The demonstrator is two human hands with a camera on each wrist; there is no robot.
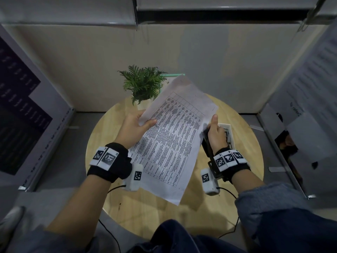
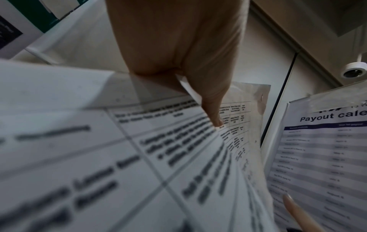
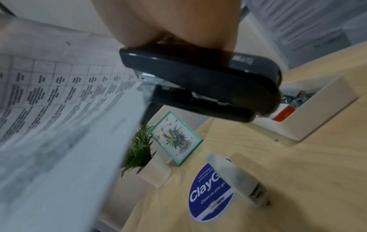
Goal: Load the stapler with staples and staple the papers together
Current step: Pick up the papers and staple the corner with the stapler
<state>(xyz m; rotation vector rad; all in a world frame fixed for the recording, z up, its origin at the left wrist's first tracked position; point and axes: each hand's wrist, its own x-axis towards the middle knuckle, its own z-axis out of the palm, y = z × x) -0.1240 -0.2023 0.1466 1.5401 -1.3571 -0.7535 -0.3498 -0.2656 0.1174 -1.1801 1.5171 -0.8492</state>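
Observation:
My left hand [image 1: 138, 125] holds up the printed papers [image 1: 169, 141] above the round wooden table [image 1: 113, 136], thumb on the front near their left edge [image 2: 212, 109]. My right hand [image 1: 216, 132] grips a black stapler [image 3: 200, 84] at the papers' right edge, thumb raised beside the sheet. The stapler's mouth faces the paper edge [image 3: 127, 87]; whether the paper lies inside it I cannot tell. In the head view the stapler [image 1: 207, 143] is mostly hidden behind my hand.
A white tray [image 3: 317, 109] with staples and a red box sits on the table behind the stapler. A potted fern [image 1: 144, 83], a small framed flower picture [image 3: 174, 138], a blue round sticker [image 3: 210, 193] and a small white device [image 3: 242, 179] also occupy the table. Panels enclose three sides.

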